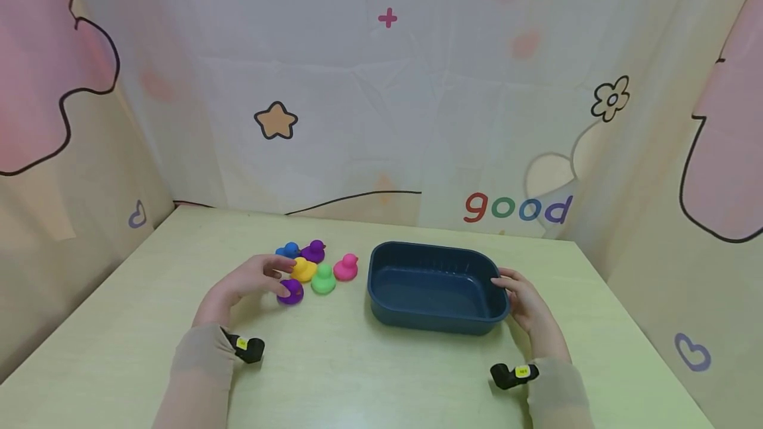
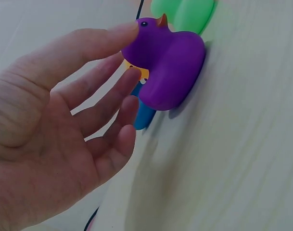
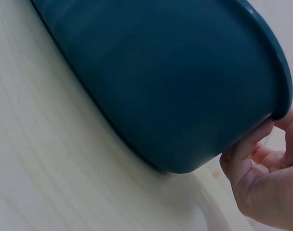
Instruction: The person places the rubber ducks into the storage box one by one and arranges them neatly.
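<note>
My left hand [image 1: 253, 280] is at the nearest purple rubber duck [image 1: 289, 294], its thumb tip at the duck's head. In the left wrist view its other fingers are loosely bent beside this duck [image 2: 177, 67], which sits on the table. Close behind it are a yellow duck [image 1: 305, 271] and a green duck [image 1: 323, 281]. On the right stands a dark blue rectangular tub [image 1: 429, 322] with rounded corners and a bare inside. My right hand [image 1: 526, 303] grips its right end, fingers over the rim and thumb against the outer wall.
A pink duck [image 1: 346, 269] sits between the green duck and the tub. Behind the yellow one are a blue duck [image 1: 289, 249] and another purple duck [image 1: 314, 251]. A printed cloth [image 1: 334, 151] hangs along the back and sides of the pale wooden table [image 1: 357, 376].
</note>
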`<control>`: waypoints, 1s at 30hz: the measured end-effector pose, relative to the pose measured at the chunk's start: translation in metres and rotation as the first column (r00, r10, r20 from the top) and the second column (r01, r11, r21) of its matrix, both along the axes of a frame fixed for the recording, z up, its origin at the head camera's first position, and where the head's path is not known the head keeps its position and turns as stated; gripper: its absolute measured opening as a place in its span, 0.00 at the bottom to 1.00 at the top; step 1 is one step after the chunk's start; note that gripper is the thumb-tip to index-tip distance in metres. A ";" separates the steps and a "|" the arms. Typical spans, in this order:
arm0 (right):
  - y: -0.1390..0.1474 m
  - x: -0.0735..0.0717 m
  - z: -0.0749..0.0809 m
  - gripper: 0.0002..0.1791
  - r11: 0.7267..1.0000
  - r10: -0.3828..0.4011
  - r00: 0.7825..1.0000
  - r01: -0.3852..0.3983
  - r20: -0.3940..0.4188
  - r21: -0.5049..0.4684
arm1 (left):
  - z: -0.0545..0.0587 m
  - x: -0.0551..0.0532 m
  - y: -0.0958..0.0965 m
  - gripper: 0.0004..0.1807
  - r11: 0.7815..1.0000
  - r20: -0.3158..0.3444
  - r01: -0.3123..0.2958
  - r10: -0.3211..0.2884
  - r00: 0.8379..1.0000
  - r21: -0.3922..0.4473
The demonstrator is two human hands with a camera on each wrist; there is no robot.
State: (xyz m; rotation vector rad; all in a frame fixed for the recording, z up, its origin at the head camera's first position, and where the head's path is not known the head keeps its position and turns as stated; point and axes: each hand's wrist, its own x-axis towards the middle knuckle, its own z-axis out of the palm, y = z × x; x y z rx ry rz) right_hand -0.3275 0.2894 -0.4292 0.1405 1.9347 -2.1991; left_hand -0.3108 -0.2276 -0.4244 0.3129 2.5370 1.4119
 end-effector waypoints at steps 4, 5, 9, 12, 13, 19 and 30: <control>0.001 -0.001 -0.002 0.09 1.000 0.002 1.000 -0.002 0.003 0.003 | -0.004 -0.001 0.000 0.36 1.000 0.011 -0.016 0.016 1.000 0.015; 0.001 -0.001 -0.003 0.09 1.000 0.003 1.000 -0.003 0.004 0.004 | -0.005 -0.001 0.000 0.35 1.000 0.012 -0.020 0.019 1.000 0.016; 0.002 -0.001 -0.004 0.10 1.000 0.005 1.000 -0.005 0.002 0.013 | -0.008 -0.004 0.005 0.34 1.000 0.010 -0.029 0.029 1.000 -0.011; 0.001 -0.002 -0.004 0.10 1.000 0.009 1.000 -0.009 0.001 0.014 | -0.009 -0.004 0.009 0.32 0.998 0.006 -0.029 0.029 1.000 -0.048; 0.001 -0.002 -0.004 0.10 1.000 0.009 1.000 -0.009 0.001 0.013 | -0.009 -0.004 0.010 0.32 0.998 0.003 -0.025 0.025 1.000 -0.059; 0.000 -0.002 -0.003 0.10 1.000 0.008 1.000 -0.008 -0.002 0.017 | -0.008 -0.003 0.014 0.29 0.994 -0.001 -0.009 0.009 1.000 -0.110; 0.000 -0.001 -0.002 0.11 1.000 0.020 1.000 -0.020 0.009 0.016 | -0.009 -0.003 0.021 0.25 0.986 0.012 -0.057 0.059 0.998 -0.155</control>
